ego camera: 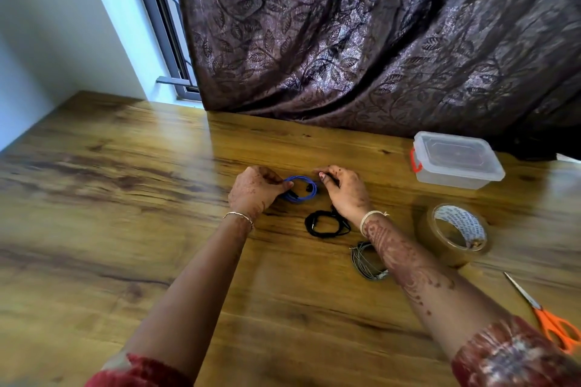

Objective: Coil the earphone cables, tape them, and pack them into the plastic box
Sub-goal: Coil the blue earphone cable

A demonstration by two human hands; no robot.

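A: Across the back of the scene, what is biggest?
B: Dark brown curtain (377, 41), leaf pattern, hanging down to the far edge of the table. A window frame (163, 19) stands to its left.

A: And below it?
B: Wooden table (125, 198), strong grain, filling the lower frame. Everything on it sits right of centre.

A: The box?
B: Clear plastic box (456, 163), far right, close to the curtain hem. Lid on. Orange latch on its left end.

A: Next down in size.
B: Brown tape roll (446, 253), lying flat, nearer than the box and apart from it. Orange-handled scissors (540, 311) near the right edge, blades together, tips pointing away.

A: Hands?
B: Both forearms reach in from the near edge. Left hand (256, 190): thumb and curled fingers pinch the left side of the blue earphone coil (300, 199). Right hand (344, 190): fingers curled, tips pinching at the coil's right side, on a dark piece. Blur hides what that piece is.

A: Where do the cables lie?
B: Blue earphone coil is mid-table, between the two hands; on the wood or just above it, cannot tell. Black earphone coil (314, 229) lies flat just nearer, right beside the right wrist. Grey earphone coil (356, 261) lies nearer again, partly under the right forearm. All three are outside the box, well left of it.
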